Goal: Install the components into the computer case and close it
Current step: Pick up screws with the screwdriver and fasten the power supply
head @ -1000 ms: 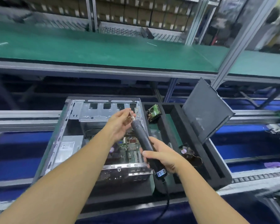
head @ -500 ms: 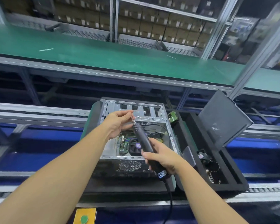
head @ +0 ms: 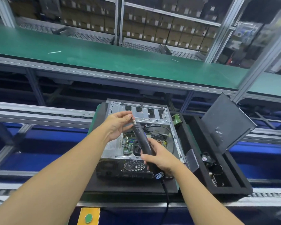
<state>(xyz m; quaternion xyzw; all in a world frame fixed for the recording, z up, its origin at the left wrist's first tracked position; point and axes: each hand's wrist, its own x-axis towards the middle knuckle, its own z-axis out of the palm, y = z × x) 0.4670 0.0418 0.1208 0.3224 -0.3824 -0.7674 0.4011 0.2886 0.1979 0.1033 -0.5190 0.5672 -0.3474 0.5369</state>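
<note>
The computer case (head: 143, 114) lies on its side with its open face up, on a dark pad on the conveyor line, straight ahead of the person. Inside it a motherboard (head: 128, 145) and loose black wires show. Above the case, the right hand (head: 159, 158) wraps its fingers and thumb firmly round the lower body of a black electric screwdriver (head: 142, 138), which tilts up and to the left. The left hand (head: 118, 124) pinches the tool's metal tip between thumb and fingertips; whether a screw sits there is too small to tell. The screwdriver's cable (head: 167, 200) hangs down past the near edge of the line. Just right of the case stands a black foam tray (head: 193, 135) with a small green board (head: 177, 120) at its far end, and a dark side panel (head: 227, 122) leans tilted against it. Beyond runs a green shelf (head: 104, 57); a yellow box with a green button (head: 88, 217) sits at the near edge
</note>
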